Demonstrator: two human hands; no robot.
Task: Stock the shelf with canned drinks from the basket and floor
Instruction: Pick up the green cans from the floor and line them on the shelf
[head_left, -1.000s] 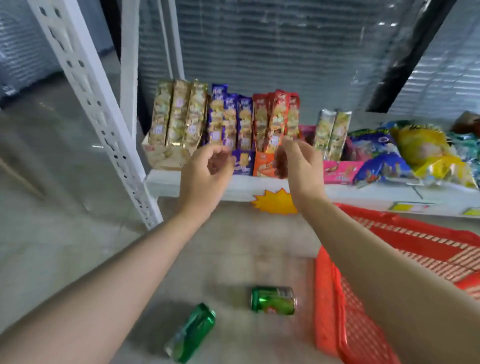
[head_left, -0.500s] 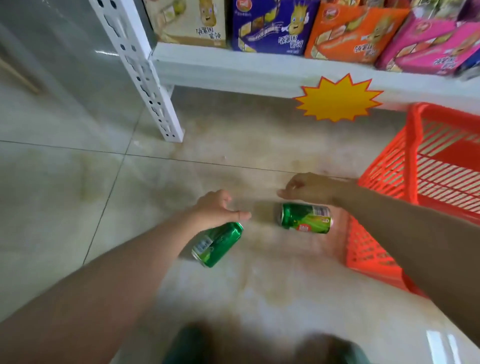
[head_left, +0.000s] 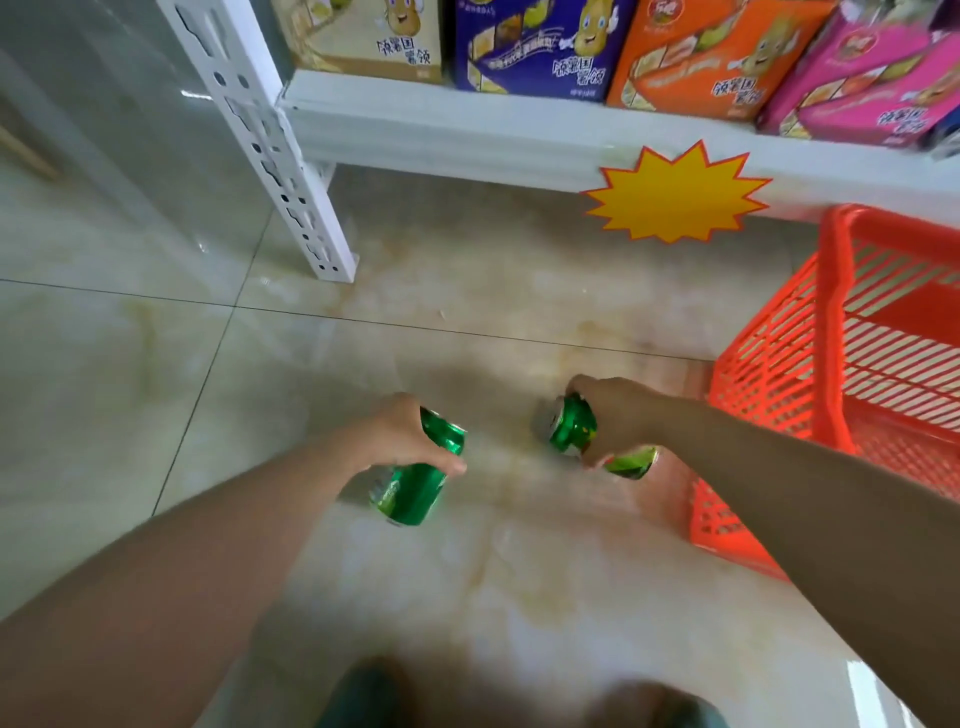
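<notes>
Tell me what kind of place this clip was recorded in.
Probably a small shop, or a mock-up of one: a white metal shelf carrying boxed snacks, a blank yellow starburst price tag on its edge, and a red plastic shopping basket on the tiled floor.

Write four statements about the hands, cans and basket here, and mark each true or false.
1. The left hand grips a green can. True.
2. The right hand holds nothing. False: it grips a second green can.
3. The red basket stands on the floor at the person's right. True.
4. The starburst sticker on the shelf edge is blue. False: it is yellow.
</notes>
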